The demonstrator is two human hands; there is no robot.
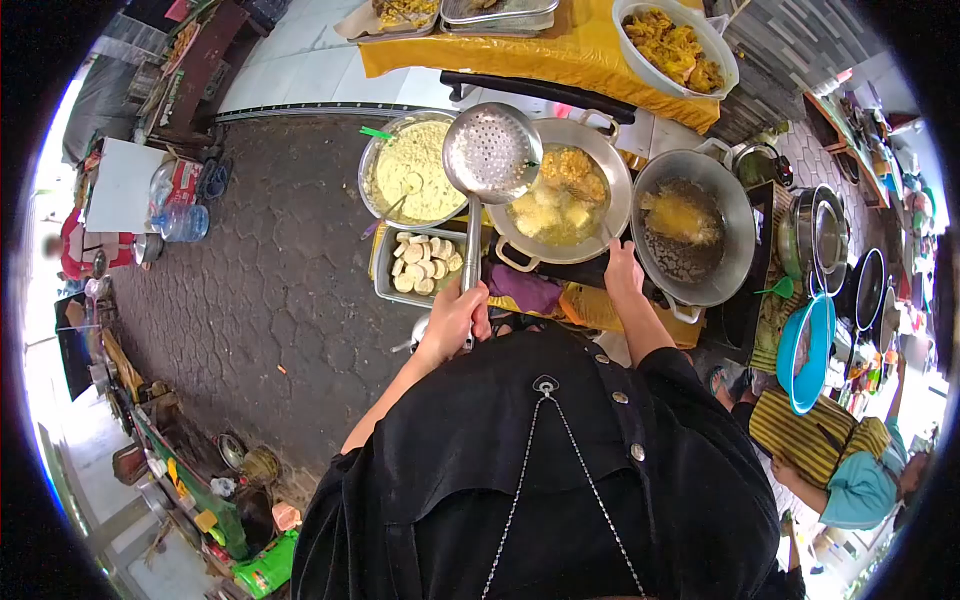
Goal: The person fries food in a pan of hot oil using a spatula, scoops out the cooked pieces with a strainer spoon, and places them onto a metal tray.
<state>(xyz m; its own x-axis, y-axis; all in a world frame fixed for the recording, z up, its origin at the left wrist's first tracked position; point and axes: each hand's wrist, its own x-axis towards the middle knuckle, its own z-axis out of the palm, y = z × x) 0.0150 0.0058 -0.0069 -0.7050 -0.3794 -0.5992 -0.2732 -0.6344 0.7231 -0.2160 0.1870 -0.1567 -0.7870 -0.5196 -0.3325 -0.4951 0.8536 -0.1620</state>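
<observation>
Toward twelve o'clock, the left hand [462,315] held a skimmer [490,152]; the right hand [623,272], its grip unclear, was beside the frying pan [613,168] at one.

The skimmer [492,155] hid part of the bowl [367,190] and of the pan [618,185], the left hand [460,318] covered a stretch of the skimmer's handle, and the right hand [623,272] concealed so much of the thin tool at its fingers that its kind could not be told. The top edge cut off a tray [500,17], the bottom edge the shirt [560,480], which itself hid most of the feet [505,327]. Print on a green pouch [265,570] was too small to read.
</observation>
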